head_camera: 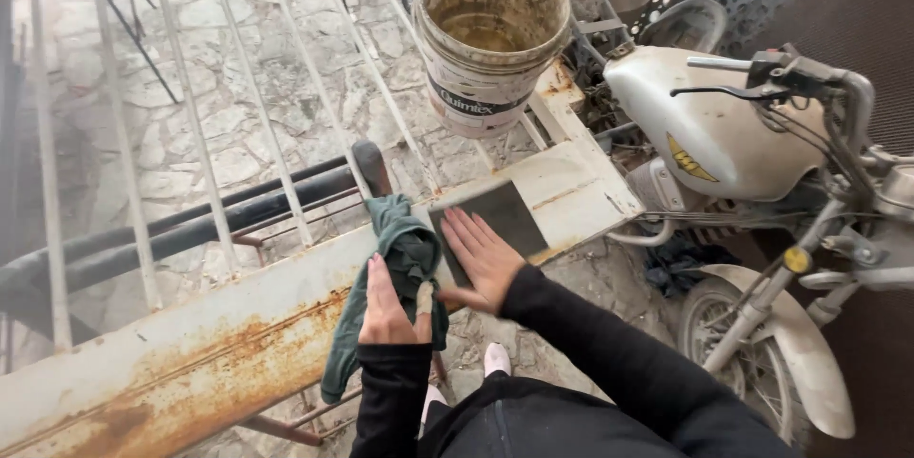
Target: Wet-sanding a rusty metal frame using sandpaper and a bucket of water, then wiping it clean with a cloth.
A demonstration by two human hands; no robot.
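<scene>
We sand the rusty frame [238,334], rag at the ready

Our right hand [481,258] lies open and flat on the grey sandpaper [495,220], pressing it to the frame's painted rail; our left hand [390,306] is closed on a green rag [405,253] draped over the rail. We judge the rubbing midway, needing firm, even strokes. The bucket [490,29] stands on the frame, grimy, apparently empty

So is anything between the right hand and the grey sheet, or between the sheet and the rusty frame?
Nothing visible. The right hand lies flat on the grey sheet, which rests on the rusty metal frame. The left hand presses a green cloth alongside.
</scene>
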